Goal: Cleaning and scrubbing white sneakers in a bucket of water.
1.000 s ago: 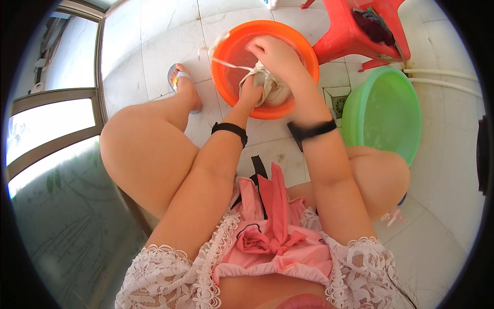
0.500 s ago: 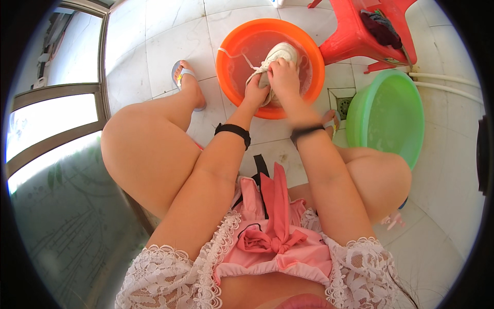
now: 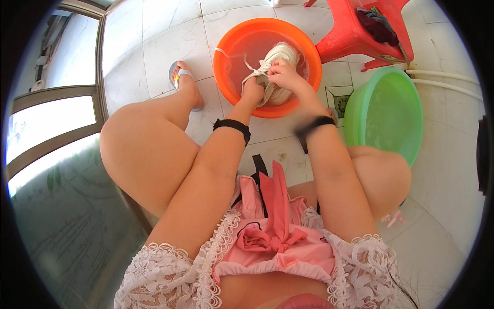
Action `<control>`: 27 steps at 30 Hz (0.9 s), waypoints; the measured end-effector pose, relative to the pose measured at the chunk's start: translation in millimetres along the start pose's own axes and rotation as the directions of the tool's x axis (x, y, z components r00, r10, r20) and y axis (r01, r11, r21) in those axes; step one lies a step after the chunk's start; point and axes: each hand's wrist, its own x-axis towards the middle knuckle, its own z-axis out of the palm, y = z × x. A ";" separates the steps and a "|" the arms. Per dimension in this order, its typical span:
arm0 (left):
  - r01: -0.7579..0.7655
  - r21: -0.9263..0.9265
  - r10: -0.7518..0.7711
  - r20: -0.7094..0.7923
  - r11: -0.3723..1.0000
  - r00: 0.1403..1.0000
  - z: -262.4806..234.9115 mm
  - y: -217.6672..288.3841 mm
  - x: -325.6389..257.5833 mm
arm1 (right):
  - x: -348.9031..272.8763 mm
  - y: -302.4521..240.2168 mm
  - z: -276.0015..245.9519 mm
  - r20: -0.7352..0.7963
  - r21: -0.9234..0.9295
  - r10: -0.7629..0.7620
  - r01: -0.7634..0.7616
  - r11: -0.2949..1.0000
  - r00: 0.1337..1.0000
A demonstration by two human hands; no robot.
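Observation:
A white lace-up sneaker (image 3: 284, 53) lies tilted over the water in an orange basin (image 3: 220, 77), its toe toward the far right. My left hand (image 3: 252, 90) grips the shoe at its ankle opening, with some fingers hidden by the upper. Over the laced front, my right hand (image 3: 284, 75) is closed in a pinch at the shoelace (image 3: 264, 67). One loose lace end trails across the water to the basin's left rim. Black bands circle both of my wrists.
Right of the orange basin stands a green basin (image 3: 366, 108), beside a floor drain (image 3: 340, 103). A red plastic stool (image 3: 345, 38) holding dark cloth (image 3: 378, 27) is at the far right. Two pale pipes (image 3: 442, 75) run along the right wall. A framed glass door (image 3: 56, 98) borders the left.
My right hand has lifted slightly and shifted from lying over the shoe to pinching at its laces. My left hand stays at the shoe's opening, moved a little left.

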 end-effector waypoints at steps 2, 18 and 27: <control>0.015 0.000 -0.015 -0.002 1.000 1.000 -2.8 0.8 -1.4 | -1.2 -10.5 -4.2 0.167 0.229 0.118 -0.155 0.961 0.979; -0.065 -0.160 0.063 -0.021 0.985 0.998 4.6 -1.7 3.4 | -6.7 -107.8 -76.7 -0.344 0.906 0.369 0.201 0.373 0.863; -0.058 -0.022 0.056 -0.069 0.998 0.996 11.3 12.0 -4.7 | -61.2 -150.0 -187.7 -0.530 0.820 -0.059 0.529 0.218 0.846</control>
